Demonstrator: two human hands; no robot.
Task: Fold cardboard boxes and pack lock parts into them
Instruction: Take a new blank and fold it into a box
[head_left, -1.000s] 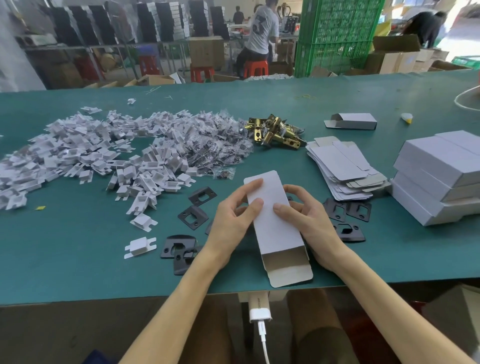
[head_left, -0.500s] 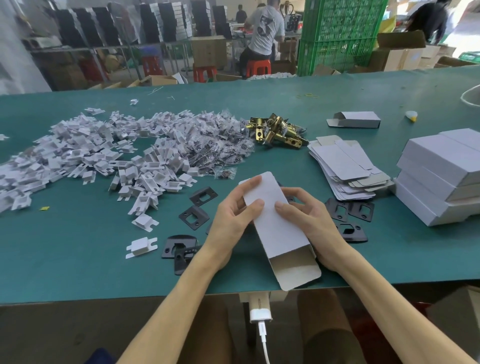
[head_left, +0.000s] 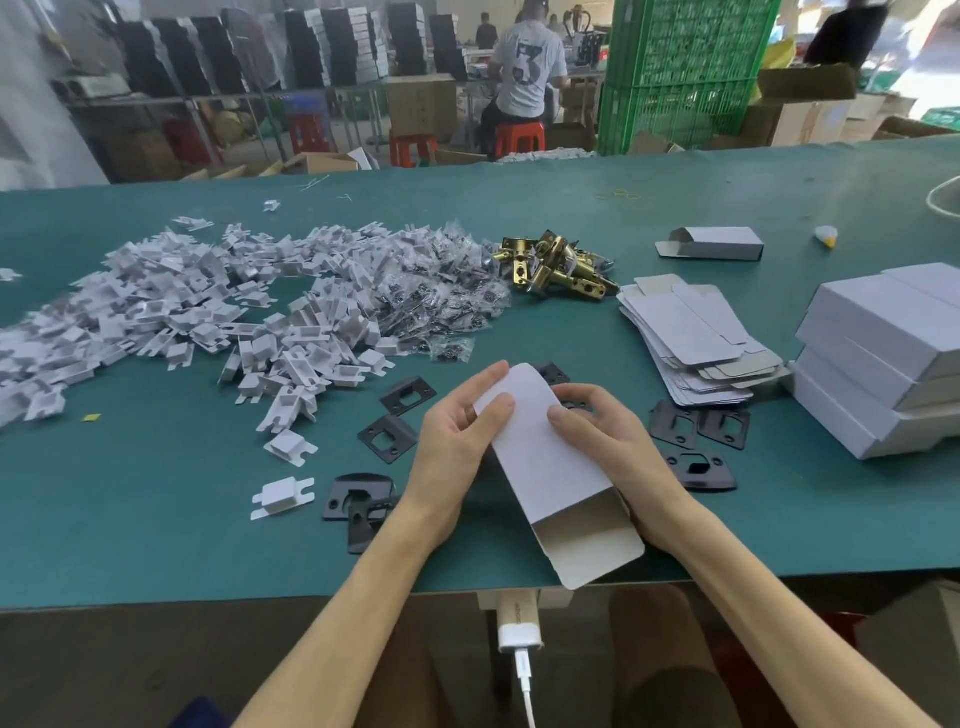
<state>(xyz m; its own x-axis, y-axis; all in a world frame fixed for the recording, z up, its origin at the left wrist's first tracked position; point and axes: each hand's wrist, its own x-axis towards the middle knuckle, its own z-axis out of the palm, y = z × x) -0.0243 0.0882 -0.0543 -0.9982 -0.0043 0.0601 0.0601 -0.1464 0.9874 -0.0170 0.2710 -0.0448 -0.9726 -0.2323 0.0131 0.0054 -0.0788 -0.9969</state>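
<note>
Both hands, the left hand (head_left: 457, 431) and right hand (head_left: 608, 436), grip a white cardboard box sleeve (head_left: 550, 457), its long axis running away from the body, open flap nearest.

Stacked boxes (head_left: 878, 332) cut off right; carton (head_left: 545, 457) partly hides plate (head_left: 551, 372)

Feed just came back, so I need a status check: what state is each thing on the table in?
white box: held in both hands, near end open, flap untucked.
left hand: grips the box's left side.
right hand: grips the box's right side.
flat cartons: stacked, unfolded.
finished boxes: stacked, closed.
lone box: lying down, end flap open.
brass latches: loose pile, unpacked.
black plates: lying loose, unpacked.
</note>
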